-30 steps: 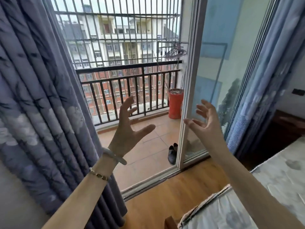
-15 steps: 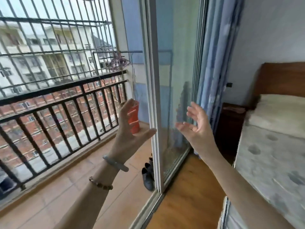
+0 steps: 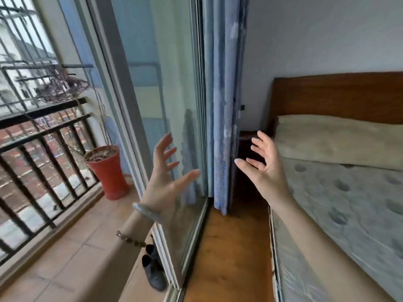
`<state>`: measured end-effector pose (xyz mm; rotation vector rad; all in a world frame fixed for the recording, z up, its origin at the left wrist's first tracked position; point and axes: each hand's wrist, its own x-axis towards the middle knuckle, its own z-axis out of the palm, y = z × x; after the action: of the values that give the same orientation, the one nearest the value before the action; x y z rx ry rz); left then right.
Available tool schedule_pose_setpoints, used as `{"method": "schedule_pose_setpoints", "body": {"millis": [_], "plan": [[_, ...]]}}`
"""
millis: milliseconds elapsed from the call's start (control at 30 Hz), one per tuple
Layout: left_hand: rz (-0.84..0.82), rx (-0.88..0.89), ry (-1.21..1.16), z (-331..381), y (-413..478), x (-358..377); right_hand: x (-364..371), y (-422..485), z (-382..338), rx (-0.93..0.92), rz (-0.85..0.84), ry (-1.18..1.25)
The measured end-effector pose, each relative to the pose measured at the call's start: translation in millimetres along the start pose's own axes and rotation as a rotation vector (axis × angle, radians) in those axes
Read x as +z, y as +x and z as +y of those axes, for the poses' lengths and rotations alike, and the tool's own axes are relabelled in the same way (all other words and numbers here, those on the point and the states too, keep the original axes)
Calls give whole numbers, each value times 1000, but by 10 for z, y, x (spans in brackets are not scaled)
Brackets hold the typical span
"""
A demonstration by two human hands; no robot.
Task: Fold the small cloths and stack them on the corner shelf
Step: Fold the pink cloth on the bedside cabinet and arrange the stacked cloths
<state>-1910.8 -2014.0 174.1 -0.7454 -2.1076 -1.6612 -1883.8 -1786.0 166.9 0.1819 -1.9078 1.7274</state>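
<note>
Both my hands are raised in front of me with nothing in them. My left hand (image 3: 164, 173) has its fingers spread and is held up in front of the sliding glass door (image 3: 165, 101). My right hand (image 3: 265, 164) is open too, palm turned inward, in front of a dark wooden bedside table (image 3: 246, 140). No small cloths and no corner shelf are in view.
A bare mattress (image 3: 340, 205) with a wooden headboard (image 3: 340, 94) fills the right. A blue curtain (image 3: 224, 94) hangs beside the glass door. On the balcony at left stand a red plant pot (image 3: 109, 173), a black railing (image 3: 43, 153) and dark shoes (image 3: 153, 271). A narrow strip of wood floor (image 3: 229, 247) runs between door and bed.
The view has swung to the right, from the curtain and balcony to the glass door, bedside table and bed. Both hands stay raised and open in front of me.
</note>
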Motion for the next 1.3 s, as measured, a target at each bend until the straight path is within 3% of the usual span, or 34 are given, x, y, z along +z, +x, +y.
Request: {"method": "schedule_pose_setpoints", "body": {"millis": [867, 1300], "plan": [[-265, 55, -295, -2595, 4564, 2782, -1264, 4184, 2363, 38, 307, -252], [-417, 85, -289, -3616, 6524, 4221, -2003, 6164, 3574, 99, 409, -335]]}}
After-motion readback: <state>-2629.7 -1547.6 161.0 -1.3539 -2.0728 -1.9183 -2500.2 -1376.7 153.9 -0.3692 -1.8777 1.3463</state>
